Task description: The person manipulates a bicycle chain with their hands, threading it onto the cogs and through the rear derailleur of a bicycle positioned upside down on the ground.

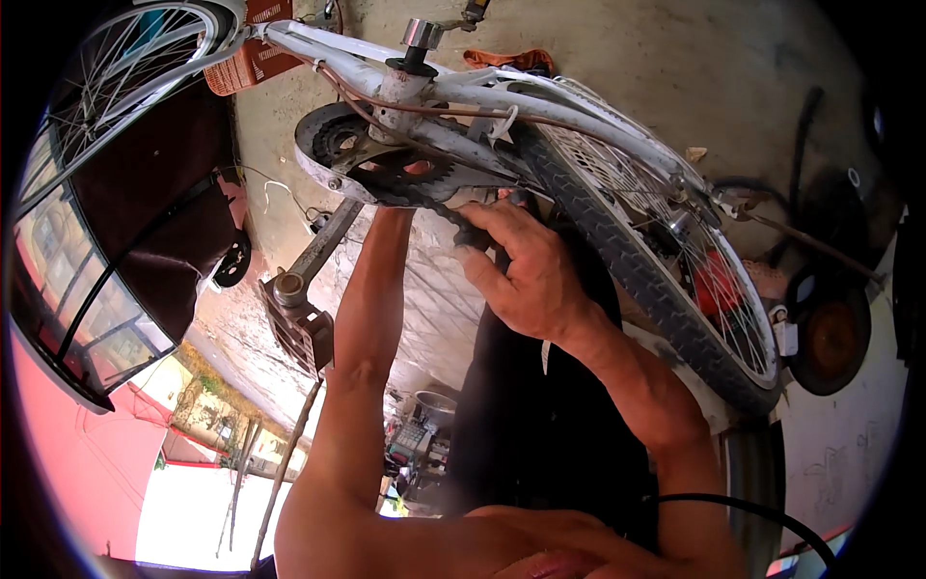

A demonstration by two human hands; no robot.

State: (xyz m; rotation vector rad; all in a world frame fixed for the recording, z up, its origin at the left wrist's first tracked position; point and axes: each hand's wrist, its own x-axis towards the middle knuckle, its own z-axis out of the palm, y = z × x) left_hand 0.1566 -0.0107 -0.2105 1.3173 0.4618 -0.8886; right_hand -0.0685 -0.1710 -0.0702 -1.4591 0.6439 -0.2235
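Observation:
A white, scuffed bicycle frame (386,82) lies across the upper view, its dark chainring (410,183) partly covered by a metal chain guard (307,159). My right hand (526,275) is beside the chainring, thumb and forefinger pinched on the dark, greasy bicycle chain (468,232). Further right, the rear tyre (627,275) slants past this hand. My left forearm (371,318) reaches up behind the chainring; that hand is hidden, so its fingers cannot be made out. Left of the forearm, a crank arm (323,241) hangs with a pedal (301,328) at its end.
Another spoked wheel (106,87) is at the upper left, near an orange crate (246,63). A dark maroon panel (145,164) stands at the left. Below lies a pile of small parts (420,439). A round dark wheel (831,333) is at the right.

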